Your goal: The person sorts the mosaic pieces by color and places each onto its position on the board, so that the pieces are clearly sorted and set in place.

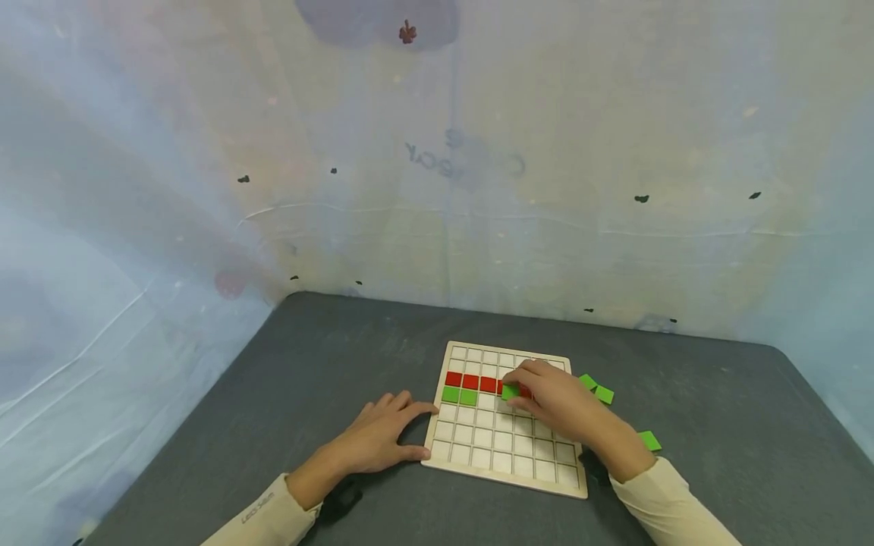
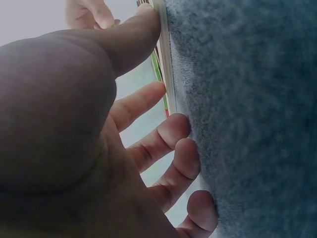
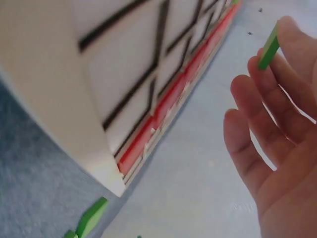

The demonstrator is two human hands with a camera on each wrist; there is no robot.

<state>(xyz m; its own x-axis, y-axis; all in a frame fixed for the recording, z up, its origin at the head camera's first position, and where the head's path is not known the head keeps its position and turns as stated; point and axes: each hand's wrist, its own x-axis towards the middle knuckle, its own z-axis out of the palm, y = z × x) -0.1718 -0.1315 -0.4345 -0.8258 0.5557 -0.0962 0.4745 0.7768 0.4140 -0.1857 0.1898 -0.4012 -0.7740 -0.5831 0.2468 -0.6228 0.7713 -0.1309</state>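
A wooden grid board [image 1: 501,475] with white square cells lies on the dark table. Red tiles [image 1: 471,381] run along one row, and two green tiles [image 1: 459,396] sit in the row nearer the person, at its left end. My right hand [image 1: 556,398] is over the board, pinching a green tile [image 3: 269,48] between thumb and fingers; in the head view it covers part of the red row. At the board's left edge, my left hand [image 1: 378,436] touches the rim with thumb and index fingertip, its fingers relaxed [image 2: 148,148].
Loose green tiles [image 1: 604,394] lie on the table just right of the board, and another green tile [image 1: 649,440] is near the right sleeve. A pale printed sheet [image 1: 478,189] hangs behind the dark table [image 1: 328,356].
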